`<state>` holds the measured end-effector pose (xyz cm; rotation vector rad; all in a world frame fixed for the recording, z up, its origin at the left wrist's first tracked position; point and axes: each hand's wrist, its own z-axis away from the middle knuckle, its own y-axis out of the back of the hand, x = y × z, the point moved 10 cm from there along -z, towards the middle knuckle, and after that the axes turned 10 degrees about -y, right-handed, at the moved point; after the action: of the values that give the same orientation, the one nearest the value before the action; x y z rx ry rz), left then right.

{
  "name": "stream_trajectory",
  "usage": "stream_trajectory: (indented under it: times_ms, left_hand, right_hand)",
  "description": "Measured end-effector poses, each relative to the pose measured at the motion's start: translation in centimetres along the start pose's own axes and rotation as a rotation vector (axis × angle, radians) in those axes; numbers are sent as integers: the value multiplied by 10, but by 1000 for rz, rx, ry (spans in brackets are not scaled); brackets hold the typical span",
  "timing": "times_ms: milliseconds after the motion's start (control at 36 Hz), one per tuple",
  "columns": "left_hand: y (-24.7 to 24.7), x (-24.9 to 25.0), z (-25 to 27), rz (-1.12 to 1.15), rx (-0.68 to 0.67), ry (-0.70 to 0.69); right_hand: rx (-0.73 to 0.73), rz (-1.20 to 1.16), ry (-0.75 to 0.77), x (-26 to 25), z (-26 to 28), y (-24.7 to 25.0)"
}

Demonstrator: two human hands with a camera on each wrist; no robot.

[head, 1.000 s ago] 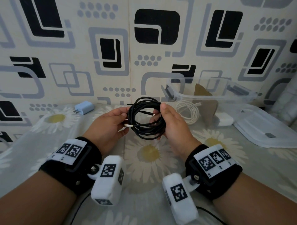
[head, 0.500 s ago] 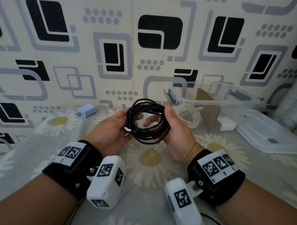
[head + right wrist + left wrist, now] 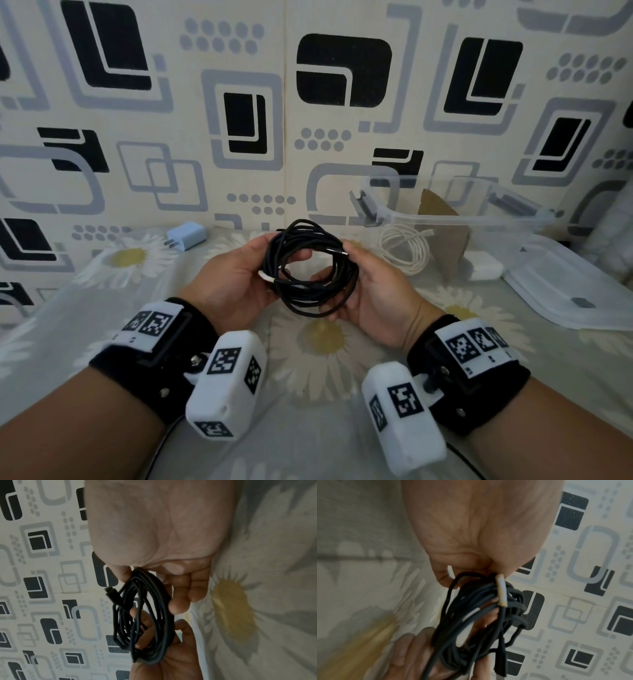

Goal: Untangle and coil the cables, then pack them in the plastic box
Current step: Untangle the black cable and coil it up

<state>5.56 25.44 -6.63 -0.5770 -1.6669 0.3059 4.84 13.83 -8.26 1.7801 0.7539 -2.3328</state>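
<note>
A coiled black cable (image 3: 310,270) hangs between both hands above the flowered cloth. My left hand (image 3: 239,277) grips its left side, where a white sleeve (image 3: 266,275) sits on the cable (image 3: 481,622). My right hand (image 3: 368,284) grips the right side, near a plug end (image 3: 337,251); the coil (image 3: 145,619) lies across its fingers. The clear plastic box (image 3: 479,219) stands at the back right, with a coiled white cable (image 3: 406,250) inside it.
A cardboard piece (image 3: 442,236) leans inside the box. The clear lid (image 3: 575,287) lies to the right, a white adapter (image 3: 484,265) beside it. A light blue charger (image 3: 186,236) sits at the back left, against the patterned wall.
Both hands have turned and adjusted the black coil slightly; the white sleeve has been drawn in against the coil under my left thumb. The coil stays in about the same place.
</note>
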Motion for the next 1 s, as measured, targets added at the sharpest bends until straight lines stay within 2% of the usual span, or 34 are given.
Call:
stream_trajectory:
  times_ms: [194,333,472,639,806,861,1000]
  left_hand:
    - [-5,2,0,-22,-12,-19]
    - [9,-7,-4,-101,56,36]
    - [19,2,-7,-232,148,-59]
    - [11,15,-2,-397,115,-195]
    - [25,16,-6,-649,121,-233]
    - [28,15,-7,-648,134,-230]
    - [22,7,-10,-465,66,-171]
  right_hand:
    - [2,-13,-37,5,1,-3]
    - [24,-30,22,0,0,-4]
    - [102,-45,87,-6,-2,6]
    - [119,6,128,-10,-1,5]
    - [98,39,135,-10,-1,4]
    - [96,45,140,-10,-1,3]
    - [98,63,144,-9,-2,4]
